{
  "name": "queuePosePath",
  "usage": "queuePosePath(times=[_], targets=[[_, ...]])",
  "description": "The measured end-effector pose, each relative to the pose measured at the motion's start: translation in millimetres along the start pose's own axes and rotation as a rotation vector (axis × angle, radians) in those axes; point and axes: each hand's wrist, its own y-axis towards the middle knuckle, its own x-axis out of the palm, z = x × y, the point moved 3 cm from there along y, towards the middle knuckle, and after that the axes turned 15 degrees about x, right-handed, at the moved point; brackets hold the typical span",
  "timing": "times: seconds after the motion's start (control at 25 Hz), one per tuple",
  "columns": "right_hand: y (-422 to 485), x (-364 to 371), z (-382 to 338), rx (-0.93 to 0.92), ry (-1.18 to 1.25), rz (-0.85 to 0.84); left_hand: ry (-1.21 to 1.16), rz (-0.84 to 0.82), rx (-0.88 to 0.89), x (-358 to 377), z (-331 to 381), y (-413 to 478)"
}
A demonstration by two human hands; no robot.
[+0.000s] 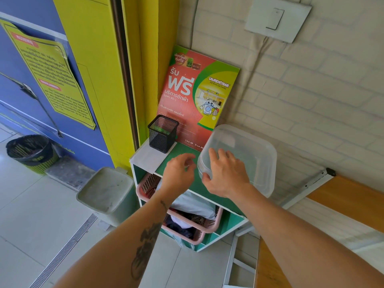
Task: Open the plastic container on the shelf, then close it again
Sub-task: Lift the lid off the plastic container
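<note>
Container (247,154) sits on the shelf (176,161) top, right side, against the brick wall (311,100), just right of the poster (195,94). Lid (249,142) looks seated, so I judge I'm at the start of opening.

Right hand (226,173) is on the near-left corner: fingers (218,156) spread flat over the lid, thumb at the rim below. Touching, not clamped on anything yet. Left hand (178,171) hovers just beside that corner, fingers loosely curled, holding nothing, apart from the container.

How I'd do it:
- Left hand pins the base low on the wall; the box is light and would slide or tip on the shelf.
- Right thumb hooks under the lid lip at this corner, peels up, then works along the edge rather than yanking.
- Keep the lid in hand, not set down; the mesh cup (163,133) takes up the left end.
- To close: align corners, press each one flat.

Can't tell if there are latches; clear plastic hides the rim detail.
</note>
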Motion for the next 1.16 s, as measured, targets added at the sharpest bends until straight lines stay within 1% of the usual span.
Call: queuePosePath(times=[0.12, 0.2, 0.36, 0.52, 0.72, 0.96, 1.16], targets=[[1, 0, 0, -0.032, -0.041, -0.018, -0.138, 0.029, -0.170, 7, 5, -6], [2, -1, -2, -0.056, -0.085, -0.026, -0.207, 0.041, -0.229, 8, 5, -6], [3, -6, -5, -0.110, -0.171, -0.020, -0.291, 0.031, -0.278, 9, 7, -1], [4, -11, -8, -0.194, -0.264, 0.005, -0.421, 0.026, -0.376, 12, 5, 2], [4, -12, -6, -0.214, -0.315, 0.008, -0.464, -0.004, -0.394, 12, 5, 2], [5, -13, 0, -0.188, -0.246, 0.029, -0.481, 0.004, -0.408, 12, 4, 1], [5, -24, 12, -0.169, -0.049, 0.043, -0.488, -0.002, -0.420, 10, 6, 0]])
